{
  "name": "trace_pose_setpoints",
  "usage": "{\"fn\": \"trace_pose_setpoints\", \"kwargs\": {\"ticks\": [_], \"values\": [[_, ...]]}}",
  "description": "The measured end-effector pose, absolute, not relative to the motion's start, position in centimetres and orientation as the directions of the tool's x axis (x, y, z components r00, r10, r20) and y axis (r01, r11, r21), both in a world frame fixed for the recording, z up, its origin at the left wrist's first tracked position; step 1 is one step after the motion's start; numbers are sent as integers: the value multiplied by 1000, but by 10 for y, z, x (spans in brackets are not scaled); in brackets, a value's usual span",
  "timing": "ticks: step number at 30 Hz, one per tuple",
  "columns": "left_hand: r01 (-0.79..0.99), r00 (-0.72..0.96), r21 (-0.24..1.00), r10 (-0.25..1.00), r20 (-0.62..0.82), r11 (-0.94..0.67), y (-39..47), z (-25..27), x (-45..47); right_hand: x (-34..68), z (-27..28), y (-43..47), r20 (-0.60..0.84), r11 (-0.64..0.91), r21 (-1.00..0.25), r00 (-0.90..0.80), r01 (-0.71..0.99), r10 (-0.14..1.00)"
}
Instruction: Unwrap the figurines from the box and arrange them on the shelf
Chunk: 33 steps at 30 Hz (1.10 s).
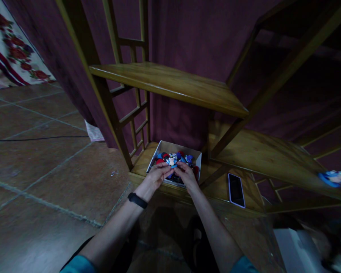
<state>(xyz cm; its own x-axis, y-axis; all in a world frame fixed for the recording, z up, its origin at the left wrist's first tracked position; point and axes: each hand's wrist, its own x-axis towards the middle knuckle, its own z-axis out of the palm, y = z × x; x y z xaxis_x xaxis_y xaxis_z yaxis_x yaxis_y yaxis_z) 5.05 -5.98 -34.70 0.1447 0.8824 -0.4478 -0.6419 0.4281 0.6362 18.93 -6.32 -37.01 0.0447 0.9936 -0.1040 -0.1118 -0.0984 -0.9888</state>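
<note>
Over a shallow white box (174, 144) on the low shelf, I hold a small blue-and-white figurine (172, 162) on a blue base. My left hand (158, 175) pinches its left side, and my right hand (185, 175) grips it from the right. Several small figures (188, 158) in red, blue, white and black fill the box below my fingers. A dark band circles my left wrist.
A wooden shelf board (165, 84) juts out above the box. To the right, a phone (236, 190) in a light purple case lies on the low shelf. Another blue-based figurine (333, 178) is at the far right. Purple curtains hang behind; tiled floor (45, 163) spreads left.
</note>
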Motion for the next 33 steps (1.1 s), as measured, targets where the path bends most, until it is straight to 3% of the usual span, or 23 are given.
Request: {"fn": "trace_pose_setpoints", "kwargs": {"ticks": [7, 16, 33], "values": [[-602, 168, 630, 849, -501, 491, -59, -346, 47, 190, -377, -60, -38, -39, -999, 41, 4, 998], [-545, 187, 662, 845, -502, 514, -60, -342, 47, 192, -378, -57, -28, -29, -999, 45, 27, 999], [-598, 157, 652, 866, -475, 466, -63, -336, 49, 190, -369, -61, -47, -42, -983, 21, -178, 999]]}}
